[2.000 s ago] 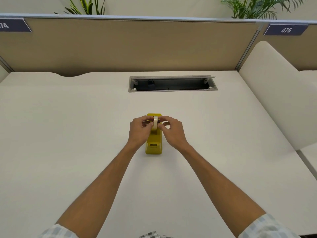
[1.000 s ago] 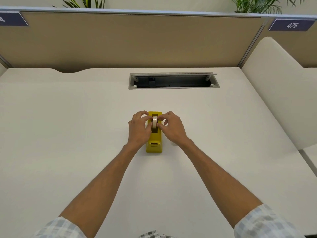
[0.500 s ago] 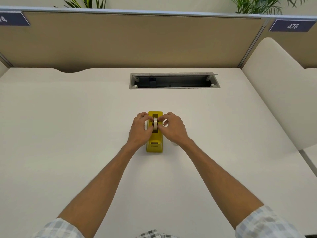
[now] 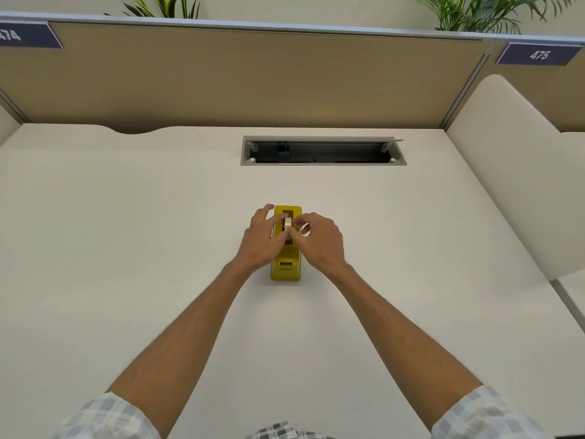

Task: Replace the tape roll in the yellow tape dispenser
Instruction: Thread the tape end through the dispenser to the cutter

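Observation:
A yellow tape dispenser [image 4: 286, 270] stands lengthwise in the middle of the white desk [image 4: 126, 248]. A whitish tape roll [image 4: 287, 224] sits upright in the dispenser's slot, only its top edge showing. My right hand [image 4: 319, 240] pinches the roll from the right with thumb and forefinger. On the left side of the dispenser rests my left hand [image 4: 261, 239], fingers spread and lying against the yellow body and the roll's left face. The dispenser's near end with the cutter is uncovered; its middle is hidden by my hands.
An open cable tray [image 4: 323, 151] is sunk into the desk behind the dispenser. A tan partition [image 4: 253, 80] closes the back, and a cream side panel [image 4: 512, 172] stands at the right. Plants show above the partition.
My left fingers have opened and spread along the dispenser's left side. The roll sits lower in the slot than two seconds ago. The right hand keeps its pinch.

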The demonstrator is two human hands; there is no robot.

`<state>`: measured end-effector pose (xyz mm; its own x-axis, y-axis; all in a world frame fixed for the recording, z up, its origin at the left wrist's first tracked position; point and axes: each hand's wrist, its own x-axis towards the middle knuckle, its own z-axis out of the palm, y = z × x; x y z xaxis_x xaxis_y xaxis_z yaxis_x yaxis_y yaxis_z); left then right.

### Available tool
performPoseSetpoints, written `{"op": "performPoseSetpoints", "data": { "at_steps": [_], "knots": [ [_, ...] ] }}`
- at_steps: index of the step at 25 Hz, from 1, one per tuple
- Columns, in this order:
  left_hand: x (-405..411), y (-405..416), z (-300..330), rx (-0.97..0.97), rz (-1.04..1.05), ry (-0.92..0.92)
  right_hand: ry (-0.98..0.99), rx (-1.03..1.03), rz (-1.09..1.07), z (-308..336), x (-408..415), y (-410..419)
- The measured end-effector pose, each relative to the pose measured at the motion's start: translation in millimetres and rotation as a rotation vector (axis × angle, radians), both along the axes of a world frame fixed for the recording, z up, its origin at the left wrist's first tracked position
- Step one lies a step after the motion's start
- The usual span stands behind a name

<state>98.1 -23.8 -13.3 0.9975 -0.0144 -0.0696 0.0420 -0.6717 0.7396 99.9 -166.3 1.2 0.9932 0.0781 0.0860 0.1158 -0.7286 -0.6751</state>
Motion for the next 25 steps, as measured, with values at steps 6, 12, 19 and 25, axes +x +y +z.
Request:
{"op": "performPoseSetpoints", "data": {
  "at_steps": [6, 12, 19, 25],
  "knots": [
    [-1.4, 3.3, -3.3, -0.010, 0.001, -0.060, 0.013, -0.015, -0.040, 1.3, -1.0, 2.6],
    [0.7, 6.7, -3.9, -0.060, 0.009, -0.102, 0.014, -0.010, -0.052, 0.9, -2.1, 4.3],
    [2.6, 6.3, -3.9, -0.008, -0.038, -0.105, 0.023, -0.031, -0.070, 4.2, 1.4, 4.7],
    [-1.4, 4.5, -1.4, -0.044, -0.013, -0.197, 0.026, -0.037, -0.078, 4.0, -0.4, 5.9]
  ]
}}
